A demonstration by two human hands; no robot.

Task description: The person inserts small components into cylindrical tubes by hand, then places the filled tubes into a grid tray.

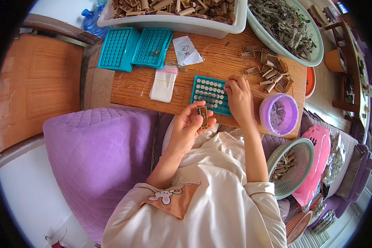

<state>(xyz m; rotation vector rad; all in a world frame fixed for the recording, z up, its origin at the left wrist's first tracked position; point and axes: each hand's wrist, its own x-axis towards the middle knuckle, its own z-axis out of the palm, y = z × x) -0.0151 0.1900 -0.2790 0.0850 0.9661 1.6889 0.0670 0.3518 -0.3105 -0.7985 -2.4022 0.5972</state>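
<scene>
A small brown, open-sided plastic casing [202,117] is held upright in my left hand [188,126], between the thumb and fingers, at the table's near edge. Just beyond it lies a teal tray [193,98] with rows of round white discs [209,89], some of them darker in the nearer rows. My right hand [239,97] reaches over the tray's right side. Its thumb and fingertips are pinched together by the end of a disc row. Whatever sits in that pinch is too small to make out.
Loose brown casings [273,70] lie right of the tray, near a purple tub [296,111]. Behind stand a white bin [225,28] of casings and a pale green basket [318,45] of grey strips. Left are teal trays [116,49], white packets [164,85] and a paper note [188,49].
</scene>
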